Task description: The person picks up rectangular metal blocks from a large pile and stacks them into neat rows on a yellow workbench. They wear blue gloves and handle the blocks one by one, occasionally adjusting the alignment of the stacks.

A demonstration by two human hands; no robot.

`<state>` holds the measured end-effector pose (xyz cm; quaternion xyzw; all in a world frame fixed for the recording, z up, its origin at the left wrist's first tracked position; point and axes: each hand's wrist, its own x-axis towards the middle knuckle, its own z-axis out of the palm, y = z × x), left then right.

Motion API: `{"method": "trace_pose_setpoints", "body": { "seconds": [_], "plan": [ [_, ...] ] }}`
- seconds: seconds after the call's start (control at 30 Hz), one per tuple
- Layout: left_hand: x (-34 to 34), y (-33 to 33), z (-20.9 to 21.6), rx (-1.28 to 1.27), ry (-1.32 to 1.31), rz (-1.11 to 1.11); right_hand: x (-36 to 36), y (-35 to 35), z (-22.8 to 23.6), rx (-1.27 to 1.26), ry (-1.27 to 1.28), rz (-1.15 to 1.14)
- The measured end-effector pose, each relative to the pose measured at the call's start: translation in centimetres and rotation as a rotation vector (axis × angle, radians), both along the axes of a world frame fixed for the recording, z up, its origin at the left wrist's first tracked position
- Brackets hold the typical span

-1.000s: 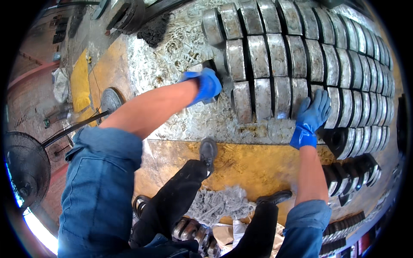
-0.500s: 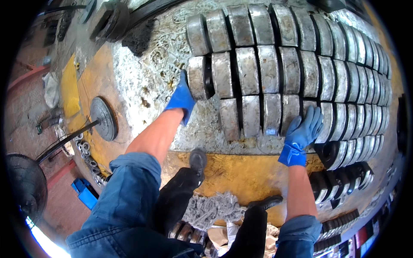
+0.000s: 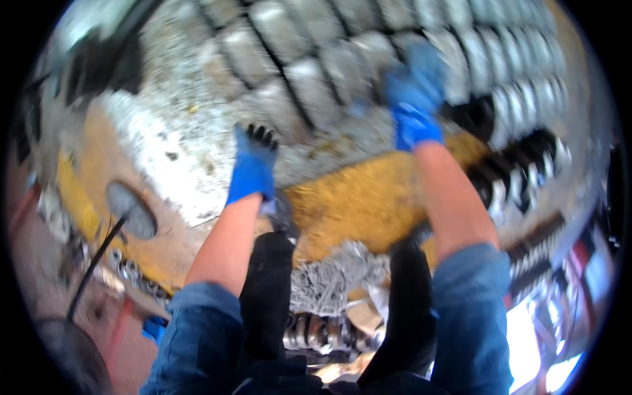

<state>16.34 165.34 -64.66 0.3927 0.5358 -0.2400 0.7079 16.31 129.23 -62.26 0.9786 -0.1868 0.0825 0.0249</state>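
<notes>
Thick grey metal rings (image 3: 313, 89) stand on edge in close rows across the upper part of the head view, blurred by motion. My left hand (image 3: 253, 164), in a blue glove with dark fingertips, hovers left of the nearest row. Its fingers are slightly bent and apart, with nothing in them. My right hand (image 3: 418, 95), also gloved in blue, reaches over the near edge of the rows. It lies over or against the rings there; its fingers are smeared, and contact is unclear. Beside it, a ring end (image 3: 475, 117) looks dark.
A yellow worn floor strip (image 3: 359, 197) runs before my feet. Between my legs lies a heap of grey shreds (image 3: 339, 276), with more rings (image 3: 319, 331) below it. A round disc base (image 3: 131, 209) with a pole stands at left. Dark parts (image 3: 517, 168) line the right.
The view has swung, so the rows sit higher and tilted. My left hand has come away from the end ring it touched. My right hand remains at the rings, now blurred.
</notes>
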Motion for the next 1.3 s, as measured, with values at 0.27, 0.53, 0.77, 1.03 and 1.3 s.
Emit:
{"method": "trace_pose_setpoints", "body": {
  "seconds": [0.27, 0.53, 0.77, 1.03, 1.3],
  "plan": [
    [-17.1, -5.2, 9.5, -0.049, 0.142, -0.129, -9.6, 5.6, 8.0, 0.552, -0.221, 0.047],
    [-23.3, -7.8, 17.2, -0.038, 0.202, -0.033, -40.7, -8.9, 12.2, 0.310, 0.195, -0.396],
    [-27.2, -7.0, 18.7, -0.292, 0.072, -0.141, -43.4, -13.8, 11.3, 0.332, 0.655, -0.255],
    [-28.5, -7.8, 19.7, -0.125, 0.117, -0.133, -38.0, -15.4, 9.6, 0.496, 0.941, -0.302],
    [-29.0, -9.2, 15.4, -0.221, 0.291, -0.281, -43.9, -18.7, 4.8, 0.425, 0.906, -0.408]
  ]
}}
